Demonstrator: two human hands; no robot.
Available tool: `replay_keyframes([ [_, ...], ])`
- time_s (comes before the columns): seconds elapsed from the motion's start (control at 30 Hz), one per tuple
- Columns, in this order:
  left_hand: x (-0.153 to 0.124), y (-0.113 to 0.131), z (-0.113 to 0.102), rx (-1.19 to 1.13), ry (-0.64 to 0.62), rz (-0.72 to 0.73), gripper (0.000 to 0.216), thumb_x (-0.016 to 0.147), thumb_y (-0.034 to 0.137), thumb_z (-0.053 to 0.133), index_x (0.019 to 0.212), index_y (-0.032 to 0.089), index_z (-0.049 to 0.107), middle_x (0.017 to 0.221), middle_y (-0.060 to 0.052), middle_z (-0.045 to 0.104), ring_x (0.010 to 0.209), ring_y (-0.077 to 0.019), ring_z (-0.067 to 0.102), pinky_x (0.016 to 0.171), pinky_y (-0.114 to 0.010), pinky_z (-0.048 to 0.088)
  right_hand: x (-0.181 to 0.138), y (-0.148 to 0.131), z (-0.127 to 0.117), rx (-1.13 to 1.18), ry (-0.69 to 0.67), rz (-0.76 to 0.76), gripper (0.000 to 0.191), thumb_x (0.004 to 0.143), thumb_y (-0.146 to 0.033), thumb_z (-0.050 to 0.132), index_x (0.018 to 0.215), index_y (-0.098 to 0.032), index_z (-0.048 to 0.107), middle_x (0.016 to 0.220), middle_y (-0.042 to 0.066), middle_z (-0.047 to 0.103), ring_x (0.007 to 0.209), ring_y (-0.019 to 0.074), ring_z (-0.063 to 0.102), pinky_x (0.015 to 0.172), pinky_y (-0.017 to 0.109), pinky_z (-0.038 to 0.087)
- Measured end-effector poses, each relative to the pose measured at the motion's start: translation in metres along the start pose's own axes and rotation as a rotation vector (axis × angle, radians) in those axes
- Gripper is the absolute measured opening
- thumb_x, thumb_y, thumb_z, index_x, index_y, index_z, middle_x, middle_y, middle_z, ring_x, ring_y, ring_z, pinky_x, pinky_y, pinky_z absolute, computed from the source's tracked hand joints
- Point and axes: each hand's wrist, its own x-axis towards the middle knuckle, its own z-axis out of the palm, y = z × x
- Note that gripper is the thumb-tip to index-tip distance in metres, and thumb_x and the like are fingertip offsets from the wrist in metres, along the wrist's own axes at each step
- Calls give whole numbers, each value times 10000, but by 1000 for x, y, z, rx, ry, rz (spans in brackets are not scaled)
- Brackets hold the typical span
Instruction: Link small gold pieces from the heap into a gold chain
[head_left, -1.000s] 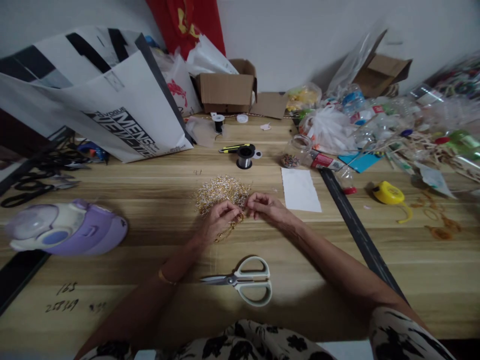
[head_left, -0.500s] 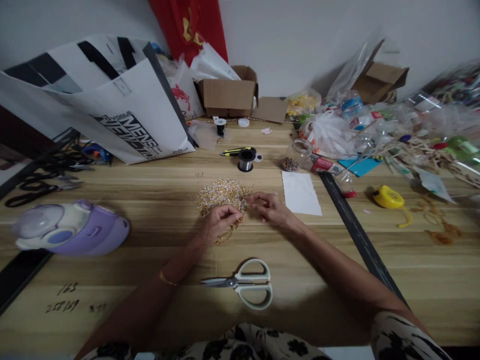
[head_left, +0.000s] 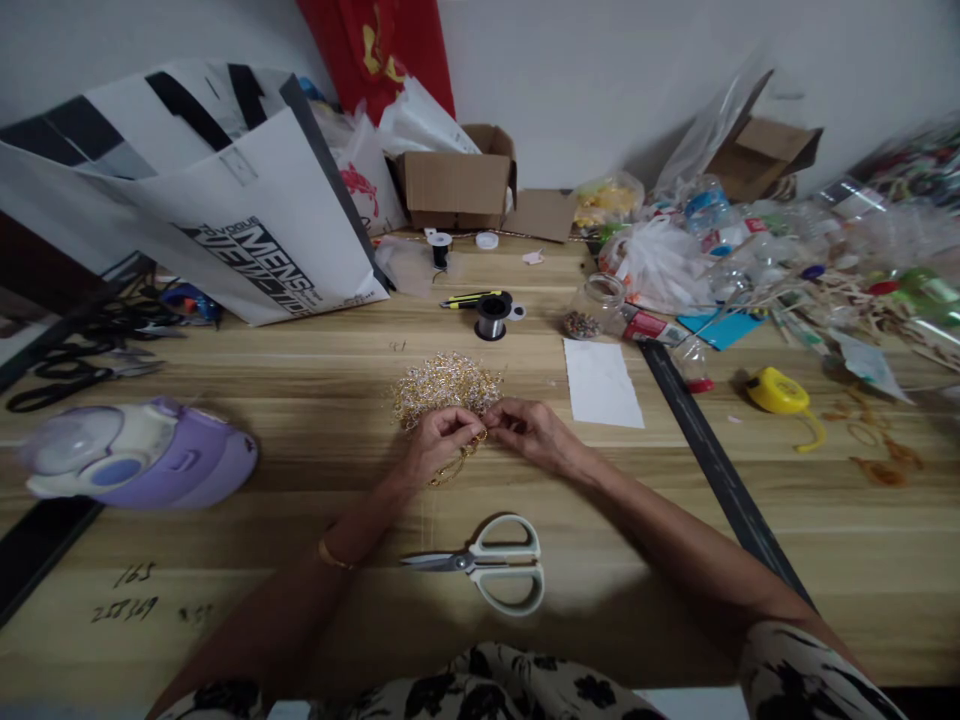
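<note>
Fingers [head_left: 456,430] together at gold chain [head_left: 455,466]

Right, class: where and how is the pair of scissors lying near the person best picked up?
Probably by the pale handle loops, coming from the right: the scissors lie flat, with the loops toward the person's right and the blades pointing left. The wide loops should give a hold well clear of the metal.

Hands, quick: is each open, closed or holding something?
Left hand: closed, pinching the gold chain.
Right hand: closed in a pinch; anything held is too small to tell.
</note>
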Motion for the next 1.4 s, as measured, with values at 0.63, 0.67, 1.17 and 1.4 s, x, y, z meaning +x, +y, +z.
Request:
replay_keyframes([
  [0.63, -1, -5, 3, 235, 144, 302, 96, 732, 204, 639, 647, 164, 622, 788, -61, 645, 799, -166, 598, 765, -295, 455, 2, 7, -2, -113, -13, -35, 102, 804, -141, 507, 787, -133, 607, 720, 10, 587, 612, 100, 460, 566, 203, 329],
  [0.67, -1, -4, 3, 235, 147, 310, 90, 727, 198, 644, 645, 165, 624, 787, -63, 652, 800, -168, 604, 763, -298, 459, 2, 7, -2, -114, -12, -33, 103, 803, -142, 506, 787, -132, 607, 718, 9, 586, 610, 99, 459, 565, 202, 328],
  [1.17, -1, 1, 7, -2, 107, 44, 160, 705, 281, 695, 690, 138, 625, 674, -29, 664, 648, -133, 607, 647, -248, 477, 1, 10, 1, -54, -41, -29, 116, 837, -195, 517, 830, -137, 617, 686, -4, 555, 597, 101, 447, 551, 207, 306],
  [1.4, 2, 3, 5, -51, 91, -16, 155, 690, 267, 689, 661, 134, 617, 631, -22, 658, 612, -130, 609, 626, -244, 487, -1, 1, 2, -135, -3, -141, 114, 857, -136, 477, 809, -149, 580, 722, 15, 567, 624, 110, 479, 590, 217, 338],
])
